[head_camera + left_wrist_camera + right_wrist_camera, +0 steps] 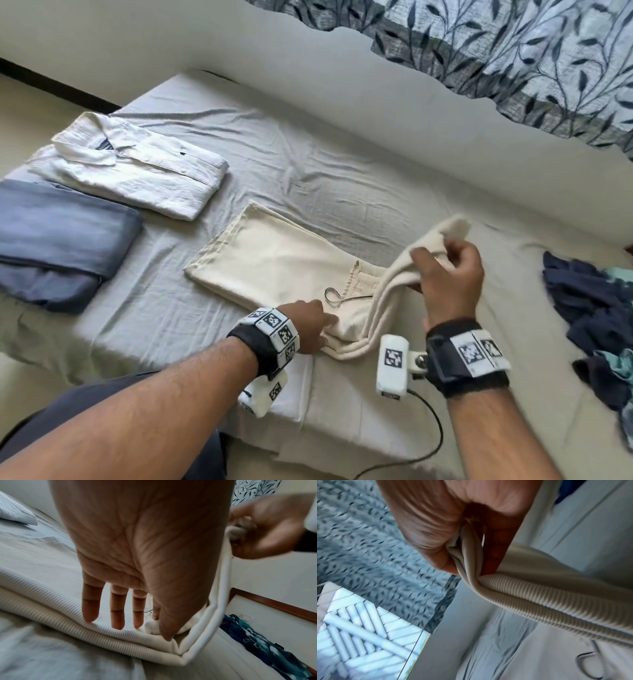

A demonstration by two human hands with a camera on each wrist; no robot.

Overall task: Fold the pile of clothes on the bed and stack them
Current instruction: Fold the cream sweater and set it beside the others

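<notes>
A cream ribbed garment (274,260) lies half folded in the middle of the bed. My left hand (313,323) presses its near corner flat, fingers (118,609) straight on the cloth (51,588). My right hand (445,277) pinches the other end of the garment (530,588) and holds it lifted above the bed, so the fabric hangs in a band between the two hands. Its dark drawstring loop (334,294) lies on the flat part. A folded white shirt (137,164) and folded blue-grey clothes (58,240) sit at the left.
A heap of unfolded dark blue and teal clothes (596,325) lies at the right edge of the bed (308,164). A leaf-patterned curtain (513,51) hangs over the wall behind. The bed's near edge is by my lap, with a cable (428,442) trailing there.
</notes>
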